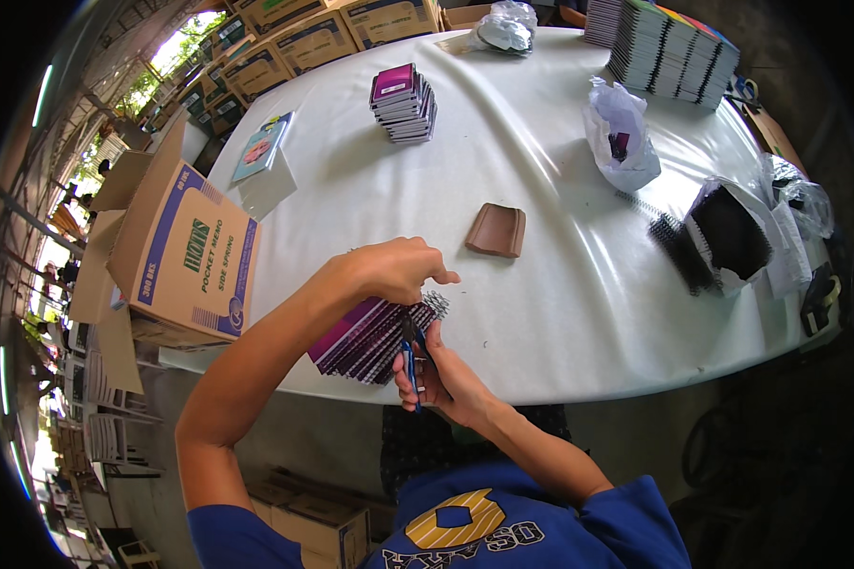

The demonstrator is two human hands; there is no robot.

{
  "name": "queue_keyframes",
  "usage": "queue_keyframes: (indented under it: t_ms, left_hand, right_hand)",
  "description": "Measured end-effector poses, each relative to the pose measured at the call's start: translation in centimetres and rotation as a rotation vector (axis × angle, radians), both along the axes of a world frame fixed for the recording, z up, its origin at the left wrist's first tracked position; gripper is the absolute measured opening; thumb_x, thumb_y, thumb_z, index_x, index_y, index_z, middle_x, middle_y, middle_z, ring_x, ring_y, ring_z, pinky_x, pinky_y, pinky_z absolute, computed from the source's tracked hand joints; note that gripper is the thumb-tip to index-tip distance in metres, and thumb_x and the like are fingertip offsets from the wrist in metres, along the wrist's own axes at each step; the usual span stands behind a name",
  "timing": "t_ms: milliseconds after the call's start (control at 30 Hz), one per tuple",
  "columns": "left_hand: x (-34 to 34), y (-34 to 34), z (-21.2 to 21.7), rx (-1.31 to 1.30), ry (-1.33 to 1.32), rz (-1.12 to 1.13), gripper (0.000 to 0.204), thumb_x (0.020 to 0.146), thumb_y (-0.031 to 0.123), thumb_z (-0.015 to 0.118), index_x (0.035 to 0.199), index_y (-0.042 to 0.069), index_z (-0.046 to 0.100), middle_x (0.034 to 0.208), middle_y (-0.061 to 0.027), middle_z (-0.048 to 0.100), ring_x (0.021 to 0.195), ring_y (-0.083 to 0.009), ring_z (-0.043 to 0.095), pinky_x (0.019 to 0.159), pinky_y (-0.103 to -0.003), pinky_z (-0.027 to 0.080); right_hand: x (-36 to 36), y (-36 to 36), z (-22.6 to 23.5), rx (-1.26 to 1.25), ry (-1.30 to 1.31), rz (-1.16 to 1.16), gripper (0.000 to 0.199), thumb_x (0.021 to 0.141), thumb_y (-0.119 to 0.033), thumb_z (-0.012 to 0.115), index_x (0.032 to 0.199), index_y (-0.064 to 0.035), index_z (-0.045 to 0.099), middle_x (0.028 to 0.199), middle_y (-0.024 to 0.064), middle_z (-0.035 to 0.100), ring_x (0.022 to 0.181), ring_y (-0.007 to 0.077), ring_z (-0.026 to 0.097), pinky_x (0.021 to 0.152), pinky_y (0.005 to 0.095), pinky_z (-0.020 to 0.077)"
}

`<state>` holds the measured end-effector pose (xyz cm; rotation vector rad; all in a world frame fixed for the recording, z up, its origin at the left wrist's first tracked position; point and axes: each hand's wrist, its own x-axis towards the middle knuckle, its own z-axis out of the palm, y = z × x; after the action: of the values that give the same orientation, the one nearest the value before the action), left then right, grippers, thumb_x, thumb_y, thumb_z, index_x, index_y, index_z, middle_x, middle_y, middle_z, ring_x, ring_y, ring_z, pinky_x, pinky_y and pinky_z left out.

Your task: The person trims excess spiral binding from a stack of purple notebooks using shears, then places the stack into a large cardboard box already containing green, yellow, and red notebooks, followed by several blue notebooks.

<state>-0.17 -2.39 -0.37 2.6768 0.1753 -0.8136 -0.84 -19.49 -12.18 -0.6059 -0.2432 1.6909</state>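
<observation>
A row of purple spiral notebooks (pixel 356 343) lies at the table's near edge, with loose wire coil ends (pixel 436 303) sticking out at its upper right. Bent over the far side of the row is my left hand (pixel 400 266), its fingers curled and one finger pointing right. Its other fingertips are hidden, so what they grip cannot be seen. My right hand (pixel 441 381) is closed round blue-handled pliers (pixel 411 353), whose dark jaws point up at the coil ends. Beyond my hands lies a brown curved, tile-like piece (pixel 496 230).
An open cardboard box (pixel 194 248) stands left. Farther back are a notebook stack (pixel 404 102), a thin booklet (pixel 263 147) and cartons (pixel 313 43). Rightward are a white plastic bag (pixel 622 137), black coils (pixel 683 251), a bag of dark coils (pixel 731 232) and tall notebook stacks (pixel 672 55).
</observation>
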Motion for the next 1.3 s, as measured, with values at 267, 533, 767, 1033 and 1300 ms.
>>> queue_keyframes:
  t_ms: [267, 533, 767, 1033, 1300]
  left_hand:
    - [0.2, -0.2, -0.4, 0.002, -0.024, -0.098, 0.059, 0.069, -0.006, 0.064, 0.126, 0.006, 0.058, 0.115, -0.0194, 0.064, 0.104, -0.0333, 0.063, 0.09, -0.038, 0.052]
    - [0.2, 1.2, -1.9, -0.183, -0.074, 0.018, 0.067, 0.062, -0.012, 0.056, 0.127, 0.008, 0.06, 0.112, -0.0217, 0.065, 0.099, -0.0343, 0.066, 0.083, -0.038, 0.053]
    - [0.5, 0.9, -1.1, -0.136, 0.065, 0.018, 0.061, 0.073, -0.007, 0.066, 0.131, 0.005, 0.053, 0.12, -0.0205, 0.061, 0.111, -0.0315, 0.061, 0.095, -0.034, 0.05]
    - [1.1, 1.2, -3.3, -0.141, 0.031, -0.051, 0.055, 0.075, 0.008, 0.065, 0.129, 0.004, 0.055, 0.112, -0.0238, 0.065, 0.105, -0.0354, 0.063, 0.089, -0.038, 0.051]
    - [1.5, 1.1, -3.1, -0.121, 0.066, -0.029, 0.056, 0.073, 0.008, 0.064, 0.128, 0.005, 0.057, 0.109, -0.024, 0.066, 0.101, -0.0366, 0.064, 0.088, -0.038, 0.05]
  right_hand:
    - [0.5, -0.2, -0.8, 0.02, 0.07, 0.101, 0.072, 0.09, -0.072, 0.029, 0.09, -0.0045, 0.055, 0.067, 0.0039, 0.053, 0.057, 0.0161, 0.052, 0.055, 0.0296, 0.0476]
    - [0.7, -0.8, -0.4, -0.054, -0.054, 0.015, 0.075, 0.091, -0.07, 0.018, 0.095, -0.0046, 0.054, 0.075, 0.0063, 0.057, 0.066, 0.0189, 0.057, 0.068, 0.0367, 0.0519]
    - [0.6, -1.0, -0.1, -0.076, -0.064, 0.001, 0.074, 0.091, -0.07, 0.018, 0.094, -0.0053, 0.054, 0.074, 0.0056, 0.056, 0.063, 0.0184, 0.055, 0.065, 0.0348, 0.0507]
    - [1.7, -0.4, -1.4, -0.02, 0.053, 0.088, 0.07, 0.091, -0.07, 0.026, 0.092, -0.0057, 0.053, 0.068, 0.0027, 0.05, 0.061, 0.0169, 0.051, 0.059, 0.0298, 0.0465]
    - [0.9, -0.6, -0.9, -0.135, -0.056, -0.057, 0.071, 0.09, -0.072, 0.027, 0.093, -0.0057, 0.053, 0.069, 0.0032, 0.051, 0.061, 0.0171, 0.051, 0.058, 0.0296, 0.046]
